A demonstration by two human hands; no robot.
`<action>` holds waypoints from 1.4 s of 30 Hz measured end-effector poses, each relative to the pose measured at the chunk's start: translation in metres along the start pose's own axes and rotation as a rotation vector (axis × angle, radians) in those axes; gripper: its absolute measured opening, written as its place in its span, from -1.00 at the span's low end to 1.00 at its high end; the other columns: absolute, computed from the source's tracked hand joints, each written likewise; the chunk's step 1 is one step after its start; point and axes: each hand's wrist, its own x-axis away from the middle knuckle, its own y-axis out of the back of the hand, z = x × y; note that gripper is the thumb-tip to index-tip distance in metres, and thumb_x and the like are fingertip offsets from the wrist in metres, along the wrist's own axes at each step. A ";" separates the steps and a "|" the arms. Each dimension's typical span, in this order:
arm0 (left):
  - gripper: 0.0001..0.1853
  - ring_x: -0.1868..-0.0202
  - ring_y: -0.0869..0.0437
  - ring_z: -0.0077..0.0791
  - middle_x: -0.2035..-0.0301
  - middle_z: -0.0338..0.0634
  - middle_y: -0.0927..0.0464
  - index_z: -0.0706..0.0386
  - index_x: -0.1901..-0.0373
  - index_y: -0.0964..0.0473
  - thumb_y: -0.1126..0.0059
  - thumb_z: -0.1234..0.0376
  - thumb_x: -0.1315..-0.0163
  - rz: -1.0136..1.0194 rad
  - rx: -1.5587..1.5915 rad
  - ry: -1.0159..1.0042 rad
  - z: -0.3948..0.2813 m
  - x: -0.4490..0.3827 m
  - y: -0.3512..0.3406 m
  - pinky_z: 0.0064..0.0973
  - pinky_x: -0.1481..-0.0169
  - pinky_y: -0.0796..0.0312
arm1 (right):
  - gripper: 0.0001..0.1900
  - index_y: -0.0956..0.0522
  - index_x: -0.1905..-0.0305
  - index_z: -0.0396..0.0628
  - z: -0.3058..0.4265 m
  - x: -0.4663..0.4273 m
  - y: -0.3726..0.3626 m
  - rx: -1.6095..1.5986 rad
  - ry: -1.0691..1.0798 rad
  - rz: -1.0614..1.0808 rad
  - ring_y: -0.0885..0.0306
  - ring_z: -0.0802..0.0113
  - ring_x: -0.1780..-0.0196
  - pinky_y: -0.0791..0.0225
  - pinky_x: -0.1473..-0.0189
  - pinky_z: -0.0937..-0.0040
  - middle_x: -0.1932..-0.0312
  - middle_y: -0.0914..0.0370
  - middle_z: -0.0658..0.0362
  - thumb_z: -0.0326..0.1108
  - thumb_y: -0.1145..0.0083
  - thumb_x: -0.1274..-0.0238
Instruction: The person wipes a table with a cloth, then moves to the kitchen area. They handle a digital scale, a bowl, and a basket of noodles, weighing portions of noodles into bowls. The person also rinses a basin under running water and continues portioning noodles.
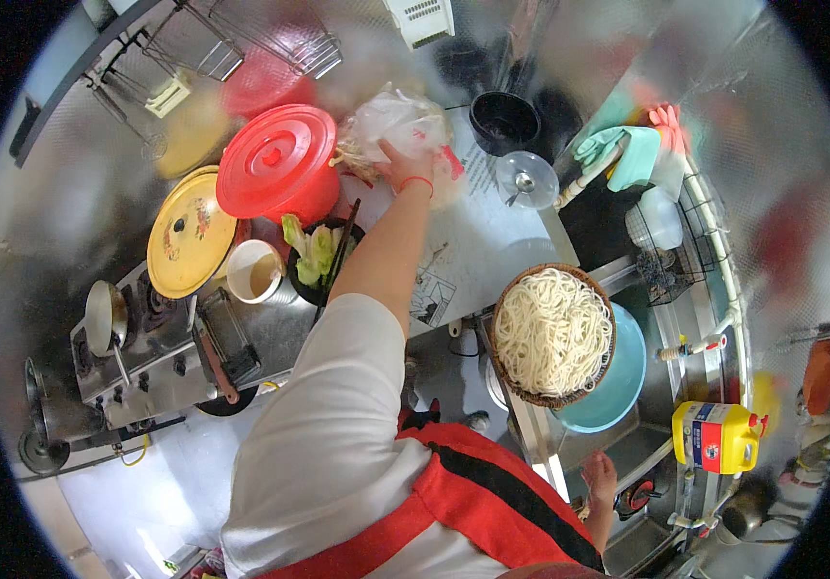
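Observation:
My left hand point(406, 168), with a red band at the wrist, reaches to a clear plastic bag point(397, 123) at the back of the counter. The fingers lie against the bag; whether they grip it is hard to see. Left of the hand stands a red lidded bucket point(277, 163). Lower right, my right hand point(598, 474) hangs by the sink edge, fingers a little apart and nothing seen in it. A brown wicker basket of pale noodles point(552, 333) rests over a light blue basin point(625, 383), ahead of that hand.
Chopsticks point(339, 253) lie across a dark bowl of green vegetables point(317, 253). Beside it are a white tub point(254, 271), a yellow lid point(190, 231) and a stove with a pan point(105, 318). A clear bowl with a spoon point(527, 179), a black pot point(504, 123) and a yellow jug point(715, 438) stand rightward.

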 end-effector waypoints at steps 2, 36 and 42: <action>-0.15 -0.13 -0.37 0.04 -0.19 0.26 -0.11 0.13 -0.25 -0.11 -0.27 0.11 0.11 -0.049 0.205 -0.058 0.037 -0.052 -0.011 -0.28 -0.16 -0.29 | -0.71 -0.45 0.03 -0.13 0.006 -0.004 -0.017 0.025 0.023 0.028 -0.43 0.58 0.34 -0.27 0.35 0.65 0.35 -0.51 0.27 -0.19 -0.03 -0.27; -0.53 -0.02 -0.45 -0.11 0.14 -0.04 -0.50 0.12 0.00 -0.40 -0.12 0.31 0.05 0.886 -0.169 -0.765 0.118 0.256 0.297 -0.21 -0.16 -0.25 | -0.22 -0.37 -0.14 -0.13 0.157 0.107 -0.310 0.887 1.282 1.316 -0.18 0.11 -0.24 -0.05 -0.28 0.30 -0.21 -0.25 0.02 0.01 -0.37 0.27; -0.59 -0.02 -0.43 -0.07 0.10 -0.03 -0.46 0.17 0.06 -0.39 -0.14 0.31 0.01 1.037 0.154 -1.031 0.082 0.242 0.285 -0.27 -0.19 -0.22 | -0.31 -0.31 -0.16 -0.06 0.141 0.098 -0.299 0.745 1.205 0.981 -0.23 0.16 -0.19 -0.11 -0.23 0.31 -0.14 -0.28 0.06 -0.01 -0.25 0.11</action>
